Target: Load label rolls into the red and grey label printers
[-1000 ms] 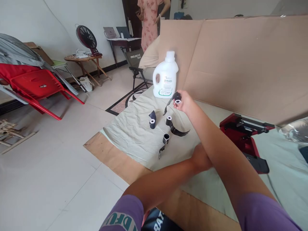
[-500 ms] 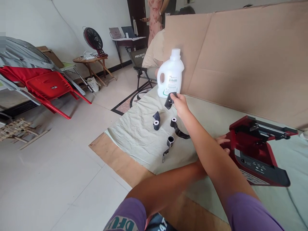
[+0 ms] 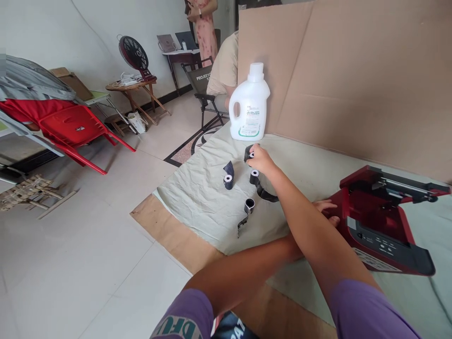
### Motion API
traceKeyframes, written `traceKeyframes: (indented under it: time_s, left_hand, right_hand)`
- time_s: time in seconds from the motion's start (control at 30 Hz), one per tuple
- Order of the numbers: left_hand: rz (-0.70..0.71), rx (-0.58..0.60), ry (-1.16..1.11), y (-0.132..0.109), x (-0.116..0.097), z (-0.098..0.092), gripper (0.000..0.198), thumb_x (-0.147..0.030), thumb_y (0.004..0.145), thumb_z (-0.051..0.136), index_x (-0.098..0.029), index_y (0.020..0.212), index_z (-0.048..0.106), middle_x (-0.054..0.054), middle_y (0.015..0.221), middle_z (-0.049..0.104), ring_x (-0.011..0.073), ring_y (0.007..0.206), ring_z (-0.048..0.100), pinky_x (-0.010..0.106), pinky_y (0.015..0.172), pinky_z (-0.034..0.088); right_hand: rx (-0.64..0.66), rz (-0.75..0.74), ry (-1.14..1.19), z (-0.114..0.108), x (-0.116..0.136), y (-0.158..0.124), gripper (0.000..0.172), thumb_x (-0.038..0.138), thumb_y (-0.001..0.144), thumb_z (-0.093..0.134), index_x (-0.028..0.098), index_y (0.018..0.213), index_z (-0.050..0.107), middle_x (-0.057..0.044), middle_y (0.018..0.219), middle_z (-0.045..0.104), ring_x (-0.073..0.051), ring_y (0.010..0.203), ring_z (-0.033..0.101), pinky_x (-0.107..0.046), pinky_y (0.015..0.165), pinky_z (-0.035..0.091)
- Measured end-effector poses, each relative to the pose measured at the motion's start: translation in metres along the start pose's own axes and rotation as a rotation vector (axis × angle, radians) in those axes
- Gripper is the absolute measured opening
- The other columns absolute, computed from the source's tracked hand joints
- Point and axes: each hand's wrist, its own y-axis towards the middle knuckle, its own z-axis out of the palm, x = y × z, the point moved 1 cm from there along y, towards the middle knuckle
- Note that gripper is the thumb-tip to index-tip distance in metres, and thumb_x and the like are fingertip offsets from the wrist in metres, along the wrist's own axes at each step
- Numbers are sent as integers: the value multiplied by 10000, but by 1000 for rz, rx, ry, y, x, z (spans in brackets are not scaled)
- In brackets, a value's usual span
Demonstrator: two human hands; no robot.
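My arms are crossed. My right hand [image 3: 262,159] grips a black roll [image 3: 248,153] over the cloth, just in front of a white jug [image 3: 249,106]. Beneath my right forearm, my left hand [image 3: 326,211] rests with its fingers apart against the left side of a red and black machine [image 3: 384,235], whose lid is raised. Three more dark rolls lie on the cloth: one with a dark flap [image 3: 228,181], one with a long black strip [image 3: 254,177], and one with a thin twisted tail [image 3: 249,205].
A cardboard panel [image 3: 353,84] stands behind the green cloth [image 3: 197,197]. Brown board [image 3: 169,235] shows at the table's front edge. A seated person [image 3: 224,66], a standing person [image 3: 205,37], a red chair [image 3: 70,127] and a fan [image 3: 133,52] are beyond.
My right hand has lowered the black roll and moved slightly nearer the other rolls, away from the jug. My left hand remains at the machine. The camera view has shifted slightly.
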Motion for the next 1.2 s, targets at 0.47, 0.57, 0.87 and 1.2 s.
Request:
traceKeyframes:
  time_s: [0.47, 0.57, 0.87, 1.2]
  left_hand:
    - [88, 144, 299, 9, 5, 0, 283, -176, 911, 609, -190, 1190, 652, 155, 1353, 626, 310, 1324, 555, 509, 1181, 425]
    - [160, 149, 409, 2, 3, 0, 353, -199, 951, 534, -227, 1299, 582, 128, 1397, 595, 275, 1344, 537, 478, 1177, 443]
    - [362, 137, 549, -17, -20, -4, 419, -364, 947, 559, -246, 1349, 545, 98, 1457, 535, 260, 1323, 540, 410, 1196, 396]
    - [345, 273, 501, -16, -41, -12, 506, -507, 812, 749, -224, 1219, 648, 95, 1326, 635, 274, 1274, 557, 463, 1123, 426]
  right_hand:
    - [-1, -99, -178, -42, 18, -36, 353, 343, 810, 600, 187, 1127, 582, -124, 1207, 623, -278, 1087, 571, -346, 802, 462]
    - [183, -60, -317, -38, 26, -58, 280, 394, 818, 631, 209, 1027, 653, -110, 1132, 676, -267, 975, 627, -332, 713, 455]
    - [96, 21, -354, -40, 45, -81, 317, 124, 746, 640, 200, 1053, 617, -139, 1110, 672, -278, 934, 661, -337, 706, 486]
    - [-189, -37, 692, -195, -17, -221, 296, 455, 728, 698, 292, 959, 611, -10, 776, 639, -181, 585, 582, -370, 551, 500]
